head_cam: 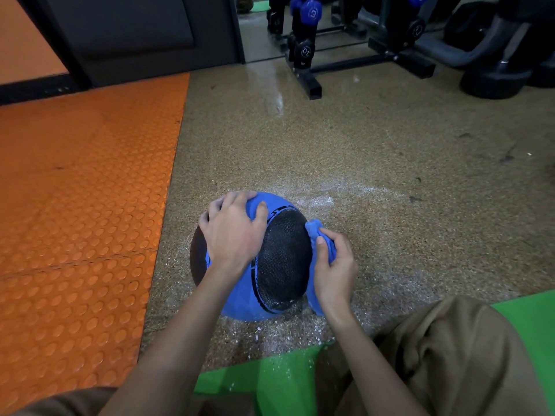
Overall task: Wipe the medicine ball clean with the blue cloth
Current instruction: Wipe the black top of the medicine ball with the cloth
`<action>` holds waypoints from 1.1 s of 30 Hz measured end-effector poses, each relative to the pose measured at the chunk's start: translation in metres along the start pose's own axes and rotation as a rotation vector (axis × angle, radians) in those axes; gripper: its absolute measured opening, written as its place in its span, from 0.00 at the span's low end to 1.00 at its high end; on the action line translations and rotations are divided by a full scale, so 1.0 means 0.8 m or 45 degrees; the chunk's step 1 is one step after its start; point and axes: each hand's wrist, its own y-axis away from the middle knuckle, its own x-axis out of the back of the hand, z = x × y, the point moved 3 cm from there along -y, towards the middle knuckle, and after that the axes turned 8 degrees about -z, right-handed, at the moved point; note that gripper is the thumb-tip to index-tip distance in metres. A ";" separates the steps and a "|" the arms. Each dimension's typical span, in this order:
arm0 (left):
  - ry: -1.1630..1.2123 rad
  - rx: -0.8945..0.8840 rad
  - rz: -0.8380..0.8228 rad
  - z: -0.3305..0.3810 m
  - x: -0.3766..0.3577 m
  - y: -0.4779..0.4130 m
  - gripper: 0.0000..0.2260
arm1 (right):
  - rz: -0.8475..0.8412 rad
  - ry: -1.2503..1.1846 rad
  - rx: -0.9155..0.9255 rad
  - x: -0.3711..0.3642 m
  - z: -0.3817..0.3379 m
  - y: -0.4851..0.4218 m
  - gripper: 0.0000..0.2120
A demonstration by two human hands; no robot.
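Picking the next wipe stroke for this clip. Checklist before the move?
1. Ball steadied: ok. The left hand presses on top of the ball.
2. Cloth gripped: ok. The right hand holds the bunched cloth.
3. Cloth in contact: ok. It touches the ball's right side.
4. Ball seated: ok. It rests on the floor.
5. Floor around ball clean: not ok. White powder lies scattered there.
6. Underside clean: cannot tell, it is hidden.
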 end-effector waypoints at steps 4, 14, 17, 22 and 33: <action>0.017 0.015 -0.004 -0.001 0.001 -0.001 0.15 | -0.023 0.017 -0.097 -0.002 0.015 -0.005 0.07; 0.027 0.021 0.002 -0.003 0.002 0.000 0.15 | -0.029 0.004 -0.106 -0.004 0.017 -0.004 0.07; 0.027 0.020 0.006 -0.002 0.001 0.001 0.15 | -0.033 -0.009 -0.120 -0.005 0.020 -0.005 0.08; 0.013 0.006 0.024 0.000 -0.002 0.004 0.14 | -0.012 -0.034 -0.137 -0.006 0.026 -0.005 0.08; -0.029 -0.047 0.074 0.006 -0.010 0.017 0.20 | 0.017 -0.084 -0.218 -0.004 0.036 -0.004 0.12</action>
